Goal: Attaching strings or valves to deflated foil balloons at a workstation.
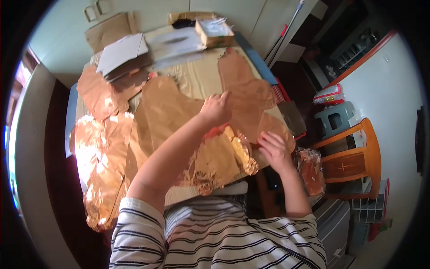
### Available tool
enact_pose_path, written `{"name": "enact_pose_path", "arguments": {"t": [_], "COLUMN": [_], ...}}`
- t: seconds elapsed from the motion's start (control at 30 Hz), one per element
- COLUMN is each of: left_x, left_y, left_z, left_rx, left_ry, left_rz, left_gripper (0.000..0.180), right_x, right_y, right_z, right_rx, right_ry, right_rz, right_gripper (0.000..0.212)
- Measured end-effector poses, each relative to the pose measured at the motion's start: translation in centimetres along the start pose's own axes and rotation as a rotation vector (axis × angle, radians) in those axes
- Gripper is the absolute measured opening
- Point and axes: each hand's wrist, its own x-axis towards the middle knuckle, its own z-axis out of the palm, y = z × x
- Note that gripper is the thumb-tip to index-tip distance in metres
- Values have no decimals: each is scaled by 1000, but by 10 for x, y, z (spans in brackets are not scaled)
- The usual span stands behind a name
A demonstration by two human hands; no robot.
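Left hand: fingers curled at the left edge of a copper-coloured sheet on the right side of the bench; whether it pinches the sheet cannot be told. Right hand: open, fingers parted, at the sheet's near end. Crumpled foil lies far left.

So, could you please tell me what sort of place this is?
Probably a room in a home, used as a makeshift workspace: copper-coloured sheets are spread over the table, with a wooden chair and a plastic stool nearby.
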Motion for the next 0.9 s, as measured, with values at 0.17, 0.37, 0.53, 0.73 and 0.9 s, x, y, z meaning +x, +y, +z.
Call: {"name": "enact_pose_path", "arguments": {"t": [0.17,0.37,0.53,0.73,0.9], "left_x": [-34,-189,-320,-409,-413], "left_y": [-2,-13,16,47,-25], "left_z": [-41,-118,-127,-45,57], "left_rx": [-179,150,-80,-428,-439], "left_ry": [77,231,363,-50,-206], "left_rz": [21,50,-156,-261,-449], "left_gripper": [56,51,31,11,21], "right_x": [-7,-1,-51,-135,-126], "right_y": [13,-57,-117,-122,-128], "right_z": [2,-22,1,130,197], "right_rx": [-23,-176,195,527,763], "right_ry": [16,188,250,-433,-941], "right_rz": [-11,-94,-242,16,208], "right_gripper": [28,28,9,15,32]}}
